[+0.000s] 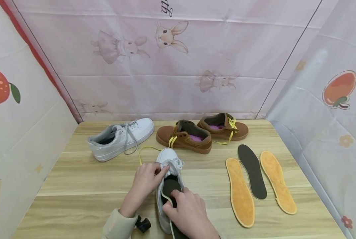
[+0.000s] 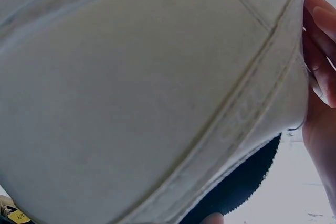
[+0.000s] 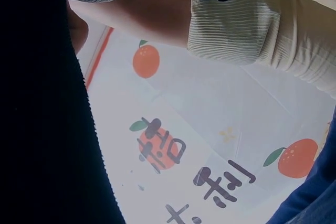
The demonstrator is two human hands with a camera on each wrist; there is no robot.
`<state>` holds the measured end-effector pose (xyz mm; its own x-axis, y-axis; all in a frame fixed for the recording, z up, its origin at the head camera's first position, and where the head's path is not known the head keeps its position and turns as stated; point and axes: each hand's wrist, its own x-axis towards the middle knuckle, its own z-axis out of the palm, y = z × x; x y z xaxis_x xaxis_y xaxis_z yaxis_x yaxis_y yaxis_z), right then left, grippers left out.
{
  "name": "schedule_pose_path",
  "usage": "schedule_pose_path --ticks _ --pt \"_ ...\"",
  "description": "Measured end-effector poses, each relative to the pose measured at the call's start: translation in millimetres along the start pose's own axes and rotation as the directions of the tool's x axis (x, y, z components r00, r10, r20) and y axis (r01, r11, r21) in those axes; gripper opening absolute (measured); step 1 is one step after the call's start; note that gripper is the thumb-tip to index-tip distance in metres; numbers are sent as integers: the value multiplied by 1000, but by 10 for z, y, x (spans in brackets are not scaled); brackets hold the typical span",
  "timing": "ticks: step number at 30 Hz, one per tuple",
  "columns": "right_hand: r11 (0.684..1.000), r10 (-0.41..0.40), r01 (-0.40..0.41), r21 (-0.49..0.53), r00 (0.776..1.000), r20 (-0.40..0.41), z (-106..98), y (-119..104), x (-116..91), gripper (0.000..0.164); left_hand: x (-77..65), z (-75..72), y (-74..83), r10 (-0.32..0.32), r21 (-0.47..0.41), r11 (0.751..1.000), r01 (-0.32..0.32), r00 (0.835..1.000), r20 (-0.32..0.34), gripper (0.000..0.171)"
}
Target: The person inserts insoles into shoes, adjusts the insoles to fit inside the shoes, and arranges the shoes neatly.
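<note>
A white sneaker [image 1: 167,154] points away from me at the front middle of the table. My left hand [image 1: 148,177] pinches its tongue near the laces. A dark insole [image 1: 171,186] lies partly inside the opening, its heel end sticking out toward me. My right hand [image 1: 189,210] grips this insole by its edges, thumb on the left side. Close up in the left wrist view are the sneaker's side [image 2: 131,103] and a strip of the dark insole [image 2: 241,187]. The insole [image 3: 47,119] fills the left of the right wrist view. The toe area inside the sneaker is hidden.
Another white sneaker [image 1: 142,128] stands at the back left. Two brown shoes [image 1: 166,132] with yellow laces are behind. On the right lie two orange insoles [image 1: 240,192] and a dark insole [image 1: 252,172]. A yellow lace [image 1: 140,154] trails beside the front sneaker.
</note>
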<state>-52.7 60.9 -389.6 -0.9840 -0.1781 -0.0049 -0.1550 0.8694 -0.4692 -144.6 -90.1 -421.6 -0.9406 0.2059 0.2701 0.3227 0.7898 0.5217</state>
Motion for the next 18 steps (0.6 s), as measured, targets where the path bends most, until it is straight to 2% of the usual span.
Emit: schedule_pose_path --ticks 18 --pt "1000 -8 9 18 997 -79 32 -21 5 25 -10 -7 16 -1 5 1000 1 1000 -12 46"
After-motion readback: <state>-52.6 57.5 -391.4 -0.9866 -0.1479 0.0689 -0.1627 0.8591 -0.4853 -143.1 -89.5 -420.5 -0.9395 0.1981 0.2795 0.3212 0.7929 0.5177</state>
